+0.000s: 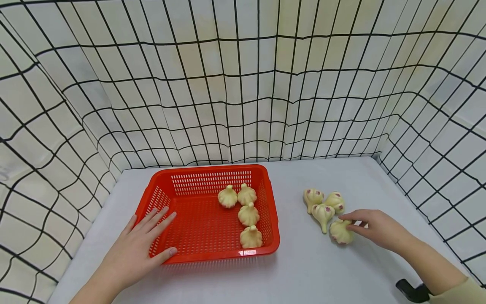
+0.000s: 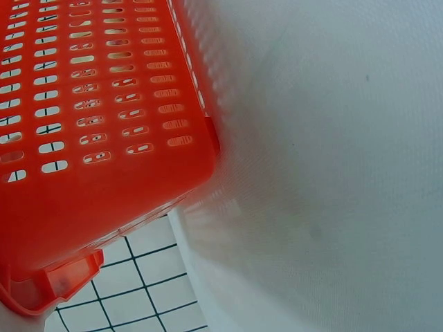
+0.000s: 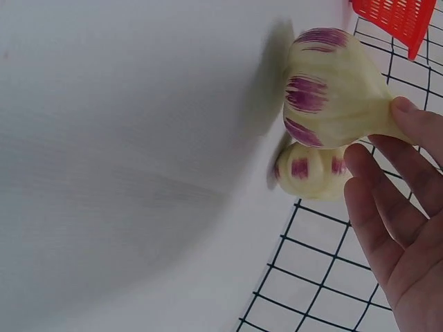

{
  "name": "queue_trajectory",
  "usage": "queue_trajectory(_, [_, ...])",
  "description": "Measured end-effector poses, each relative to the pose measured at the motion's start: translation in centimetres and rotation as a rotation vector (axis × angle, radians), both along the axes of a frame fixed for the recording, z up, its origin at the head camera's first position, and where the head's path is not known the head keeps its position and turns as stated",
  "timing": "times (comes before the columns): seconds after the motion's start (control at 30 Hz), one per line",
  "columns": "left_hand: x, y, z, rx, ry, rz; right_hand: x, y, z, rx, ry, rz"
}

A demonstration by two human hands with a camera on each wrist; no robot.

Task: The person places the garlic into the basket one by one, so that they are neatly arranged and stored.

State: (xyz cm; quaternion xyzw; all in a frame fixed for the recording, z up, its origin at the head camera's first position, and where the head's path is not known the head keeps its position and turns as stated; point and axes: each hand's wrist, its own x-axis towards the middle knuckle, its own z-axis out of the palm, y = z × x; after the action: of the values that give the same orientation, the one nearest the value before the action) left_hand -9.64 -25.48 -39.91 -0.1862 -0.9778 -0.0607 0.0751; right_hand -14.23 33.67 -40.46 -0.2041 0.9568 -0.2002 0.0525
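Note:
My right hand (image 1: 379,228) pinches a garlic bulb (image 1: 341,232) by its stem between thumb and fingertips. In the right wrist view that bulb (image 3: 332,90) shows purple streaks on its pale body, and another garlic bulb (image 3: 311,171) sits behind it. Left of the hand, a cluster of three garlic bulbs (image 1: 322,212) lies on the table. My left hand (image 1: 133,249) rests with spread, straight fingers over the left rim of a red plastic basket (image 1: 212,254). Several garlic bulbs (image 1: 248,215) line the basket's right side; the left wrist view shows the basket's slotted wall (image 2: 104,187).
A white cloth covers the table (image 1: 303,270). Black wire mesh (image 1: 258,88) with white sheeting behind it rises at the back and both sides. A black strap (image 1: 414,291) is at the right wrist, by the sleeve (image 1: 459,293).

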Motion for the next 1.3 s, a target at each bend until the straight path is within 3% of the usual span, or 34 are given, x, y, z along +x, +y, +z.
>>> queue_trajectory(0.23, [0.0,0.0,0.0,0.001,-0.001,0.002,0.0,-0.1,1.1,0.018,0.074,0.014])
queue_trajectory(0.63, [0.0,0.1,0.0,-0.012,-0.003,0.002,-1.0,-2.3,3.9,0.001,0.104,0.032])
queue_trajectory(0.83, [-0.1,0.0,0.0,-0.019,-0.004,0.005,-2.3,-4.4,5.3,-0.056,0.144,0.076])
queue_trajectory(1.07, [0.0,0.1,0.1,-0.022,-0.004,0.001,-4.1,-7.7,6.8,-0.112,0.094,0.104])
queue_trajectory(1.3, [0.1,0.1,0.3,-0.017,0.013,-0.003,-6.2,-11.0,7.8,-0.130,0.100,0.162])
